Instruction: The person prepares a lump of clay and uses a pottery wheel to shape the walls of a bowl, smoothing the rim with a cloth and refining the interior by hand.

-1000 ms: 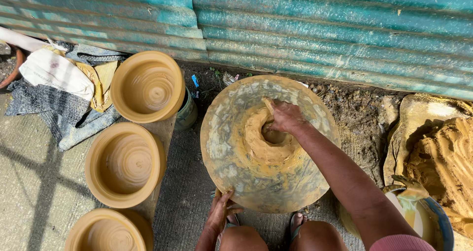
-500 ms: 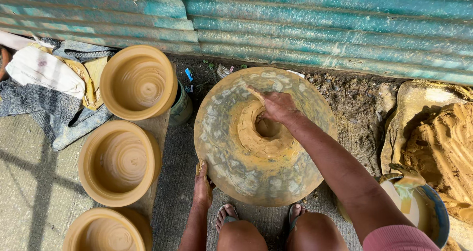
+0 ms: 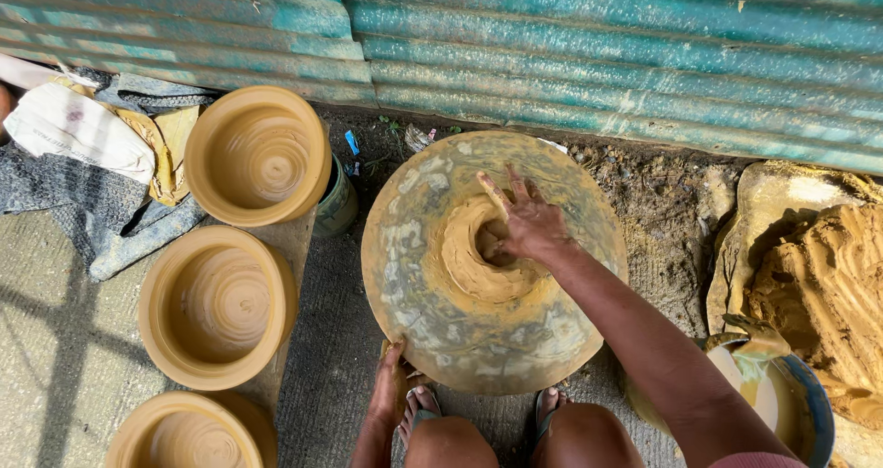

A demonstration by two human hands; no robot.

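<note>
Head view showed the right hand (image 3: 532, 226) spread open, fingers pressing into the clay lump (image 3: 469, 252) at the centre of the potter's wheel (image 3: 432, 312). Meanwhile the left hand (image 3: 389, 388) gripped the wheel's near rim, with three clay bowls (image 3: 217, 304) lined up to the left.

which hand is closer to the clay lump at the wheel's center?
Right. The right hand is on the clay lump, fingers pressing into its hollow. The left hand is at the near rim of the wheel, apart from the clay.
</note>
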